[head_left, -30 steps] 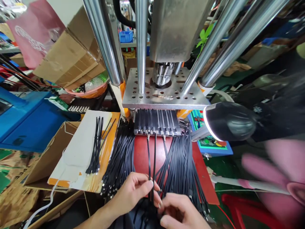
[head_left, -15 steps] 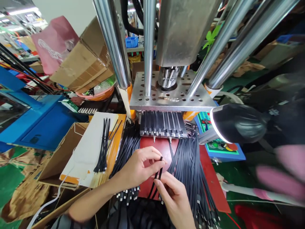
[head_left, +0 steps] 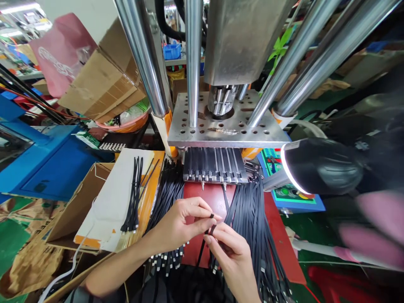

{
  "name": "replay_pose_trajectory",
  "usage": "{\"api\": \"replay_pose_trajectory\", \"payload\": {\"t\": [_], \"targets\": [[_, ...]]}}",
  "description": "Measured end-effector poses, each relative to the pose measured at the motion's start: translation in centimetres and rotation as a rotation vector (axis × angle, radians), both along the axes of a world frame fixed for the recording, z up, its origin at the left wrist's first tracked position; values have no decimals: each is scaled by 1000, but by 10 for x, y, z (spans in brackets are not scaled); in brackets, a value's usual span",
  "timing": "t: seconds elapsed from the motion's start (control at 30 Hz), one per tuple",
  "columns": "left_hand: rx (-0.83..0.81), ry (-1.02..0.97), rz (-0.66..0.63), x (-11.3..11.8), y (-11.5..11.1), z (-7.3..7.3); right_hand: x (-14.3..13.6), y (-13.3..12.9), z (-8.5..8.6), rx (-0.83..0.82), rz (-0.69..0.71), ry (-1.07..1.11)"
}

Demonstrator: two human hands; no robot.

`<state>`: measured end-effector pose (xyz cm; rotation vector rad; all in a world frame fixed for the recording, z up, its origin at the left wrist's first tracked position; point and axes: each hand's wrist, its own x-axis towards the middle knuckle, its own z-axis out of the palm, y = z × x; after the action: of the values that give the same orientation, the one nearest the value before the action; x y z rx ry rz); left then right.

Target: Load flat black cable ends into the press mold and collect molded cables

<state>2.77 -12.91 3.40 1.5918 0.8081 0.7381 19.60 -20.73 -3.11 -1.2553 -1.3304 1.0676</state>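
Black cable (head_left: pixel 201 252) — long axis slanting bodyward, left hand (head_left: pixel 184 223), right hand (head_left: pixel 232 249) pinching

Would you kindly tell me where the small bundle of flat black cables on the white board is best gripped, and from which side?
I would pinch the bundle across its width just beyond its middle, coming from above with the nearer left hand: it lies flat, its cables close together there, fanning towards silvery tips at the near end.

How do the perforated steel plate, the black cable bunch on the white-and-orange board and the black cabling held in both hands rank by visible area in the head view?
1. Perforated steel plate
2. Black cable bunch
3. Held black cabling, partly covered
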Motion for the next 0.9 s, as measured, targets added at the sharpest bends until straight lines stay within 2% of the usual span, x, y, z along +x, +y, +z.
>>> {"api": "replay_pose_trajectory", "payload": {"t": [0.23, 0.37, 0.47, 0.57, 0.67, 0.77, 0.83, 0.9], "targets": [[43, 39, -67, 3, 9, 4, -1, 4, 4, -21, -13, 126], [62, 56, -57, 7, 7, 11, 1, 8, 13, -40, -25, 71], [173, 94, -3, 11, 10, 20, -5, 7, 7, -16, -36, 38], [251, 144, 131, 16, 33, 18, -12, -5, -11, -133, 75, 16], [301, 185, 205, 25, 76, -1, 1, -10, -17, -293, 277, -13], [399, 298, 200, 38, 123, -27, 38, 21, 6, -170, 338, -194], [430, 375, 259, 46, 146, -40, 63, 63, 26, -44, 274, -292], [424, 405, 344, 51, 155, -46, 80, 112, 40, 2, 235, -333]]}}
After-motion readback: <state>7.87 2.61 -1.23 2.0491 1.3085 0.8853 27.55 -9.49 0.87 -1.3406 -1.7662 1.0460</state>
